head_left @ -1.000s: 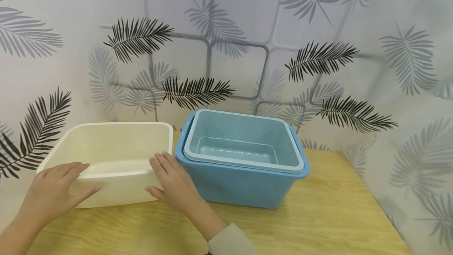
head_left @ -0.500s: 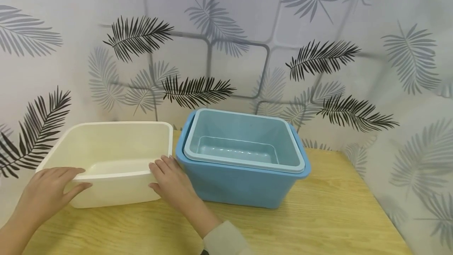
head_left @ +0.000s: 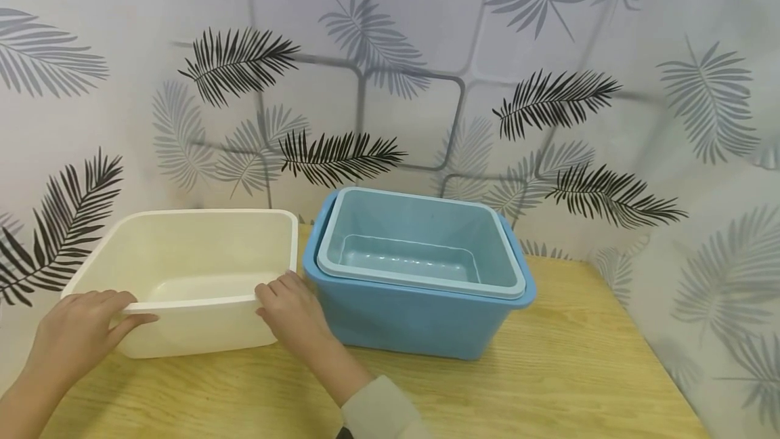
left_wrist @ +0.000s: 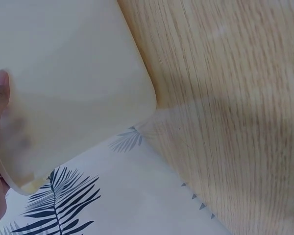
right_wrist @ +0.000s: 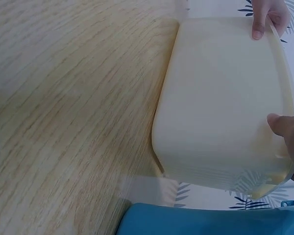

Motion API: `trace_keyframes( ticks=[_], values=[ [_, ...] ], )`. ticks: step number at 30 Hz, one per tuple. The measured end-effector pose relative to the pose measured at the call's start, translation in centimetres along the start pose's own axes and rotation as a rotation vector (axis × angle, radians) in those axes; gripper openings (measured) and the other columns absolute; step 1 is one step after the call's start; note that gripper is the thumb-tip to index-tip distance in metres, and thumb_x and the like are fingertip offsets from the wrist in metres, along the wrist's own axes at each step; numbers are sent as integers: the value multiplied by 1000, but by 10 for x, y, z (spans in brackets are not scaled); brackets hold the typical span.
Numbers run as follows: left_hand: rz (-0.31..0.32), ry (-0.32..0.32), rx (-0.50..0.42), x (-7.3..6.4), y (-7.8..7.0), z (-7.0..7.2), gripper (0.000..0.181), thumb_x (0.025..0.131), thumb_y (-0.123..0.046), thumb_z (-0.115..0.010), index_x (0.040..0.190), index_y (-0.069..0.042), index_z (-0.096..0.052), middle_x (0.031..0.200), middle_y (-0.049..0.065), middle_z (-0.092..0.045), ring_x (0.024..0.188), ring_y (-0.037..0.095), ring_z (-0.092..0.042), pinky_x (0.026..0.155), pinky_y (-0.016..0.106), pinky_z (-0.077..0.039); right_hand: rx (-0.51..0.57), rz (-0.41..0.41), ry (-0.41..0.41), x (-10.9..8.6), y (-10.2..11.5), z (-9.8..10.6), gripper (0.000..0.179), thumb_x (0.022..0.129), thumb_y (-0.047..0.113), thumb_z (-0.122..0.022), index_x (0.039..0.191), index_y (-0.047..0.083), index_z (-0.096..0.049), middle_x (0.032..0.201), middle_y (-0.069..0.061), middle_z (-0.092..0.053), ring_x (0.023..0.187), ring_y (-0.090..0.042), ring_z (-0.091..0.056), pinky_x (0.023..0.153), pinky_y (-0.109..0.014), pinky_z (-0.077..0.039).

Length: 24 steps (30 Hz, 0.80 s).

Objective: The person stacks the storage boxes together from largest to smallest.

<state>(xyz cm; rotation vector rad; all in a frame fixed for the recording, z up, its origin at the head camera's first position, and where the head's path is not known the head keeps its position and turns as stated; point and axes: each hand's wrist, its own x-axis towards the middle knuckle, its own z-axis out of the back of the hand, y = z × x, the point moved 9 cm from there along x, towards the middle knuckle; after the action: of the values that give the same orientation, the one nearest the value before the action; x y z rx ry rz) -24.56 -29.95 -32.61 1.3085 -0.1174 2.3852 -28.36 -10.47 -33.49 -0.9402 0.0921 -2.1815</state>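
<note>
A cream plastic storage bin [head_left: 201,327] stands at the left of the wooden table, its hollow facing up. At its front left corner my left hand [head_left: 82,330] grips the rim, thumb outside and fingers over the edge. My right hand [head_left: 294,310] holds the front right corner of the same rim. In the left wrist view the left thumb [left_wrist: 1,93] lies against the bin's outer wall, and the fingers show faintly through it. From the right wrist, the right thumb [right_wrist: 281,123] presses the outside near the rim.
Right beside the cream bin stands a blue bin [head_left: 414,320] with a lighter blue bin [head_left: 420,222] nested inside. The wooden table [head_left: 579,358] carries them all. A leaf-patterned curtain [head_left: 414,53] hangs close behind and along the right.
Both hands have closed on the cream bin's rim; the left has shifted slightly left, and the right hand's fingers have curled over the corner. The bins have barely moved.
</note>
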Motion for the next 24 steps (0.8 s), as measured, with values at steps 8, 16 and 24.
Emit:
trace_keyframes(
  ticks=[8, 16, 24],
  values=[
    [-8, -21, 1, -1, -1, 2, 70, 86, -67, -26, 63, -9, -56, 47, -5, -49, 39, 12, -37, 40, 28, -28, 45, -27, -74, 1, 0, 2, 7, 81, 21, -70, 82, 19, -64, 77, 10, -66, 78, -5, -55, 91, -17, -44],
    [-9, -39, 14, -1, -3, 4, 68, 87, -66, -26, 62, -9, -53, 48, -5, -48, 39, 13, -36, 42, 29, -27, 33, -48, -90, 2, 1, 4, 11, 76, 22, -75, 81, 19, -65, 76, 10, -67, 72, -5, -53, 73, -13, -43],
    [-7, -26, 26, 3, 0, 2, 71, 87, -67, -24, 64, -8, -55, 48, -2, -50, 40, 17, -40, 43, 30, -28, -16, -88, -121, 5, -2, 7, 16, 72, 22, -78, 71, 19, -62, 68, 11, -63, 67, -6, -52, 69, -16, -42]
  ],
)
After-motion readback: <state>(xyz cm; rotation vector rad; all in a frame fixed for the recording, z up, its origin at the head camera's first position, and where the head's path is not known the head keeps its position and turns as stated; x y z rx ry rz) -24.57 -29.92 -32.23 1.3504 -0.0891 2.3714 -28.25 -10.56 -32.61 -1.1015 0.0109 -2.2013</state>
